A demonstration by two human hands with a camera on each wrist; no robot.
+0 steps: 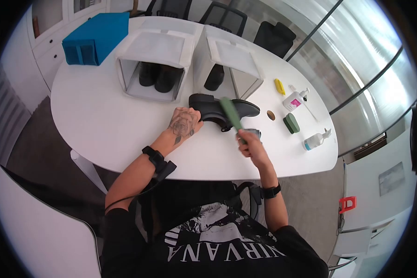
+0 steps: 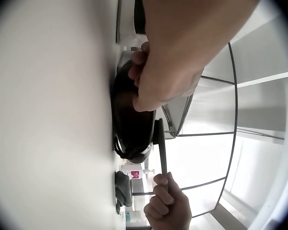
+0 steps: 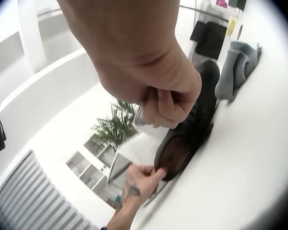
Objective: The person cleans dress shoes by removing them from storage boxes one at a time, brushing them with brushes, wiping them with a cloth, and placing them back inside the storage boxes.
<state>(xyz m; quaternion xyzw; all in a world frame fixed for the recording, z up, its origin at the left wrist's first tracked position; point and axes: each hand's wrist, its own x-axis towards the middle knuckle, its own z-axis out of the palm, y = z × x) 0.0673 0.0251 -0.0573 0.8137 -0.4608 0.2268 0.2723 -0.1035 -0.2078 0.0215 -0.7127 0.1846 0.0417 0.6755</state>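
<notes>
While the left hand (image 1: 185, 124) clasps the heel end of a black, smooth-surfaced shoe (image 1: 208, 106), the right hand (image 1: 252, 148) has its grip closed round a slim, long-handled green brush (image 1: 232, 113), slightly blurred. In the head view, the shoe lies on the white, rounded tabletop (image 1: 102, 125), its long axis running from 9 to 3 o'clock, toe at 3. From the right grip it is at about 11 o'clock; the left hand is nearer, touching it.

The left wrist view has the shoe running from 12 to 6 o'clock, toe lowest, and shows what the head view cannot: the brush's head side-on, close against the upper, with right-hand fingers curled round the handle.

From the right wrist, the brush is hidden, but the left thumb shows at the shoe's opening, at 7 o'clock, and a crumpled grey cloth (image 3: 235, 72) lies whole near the toe, at 1 o'clock.
</notes>
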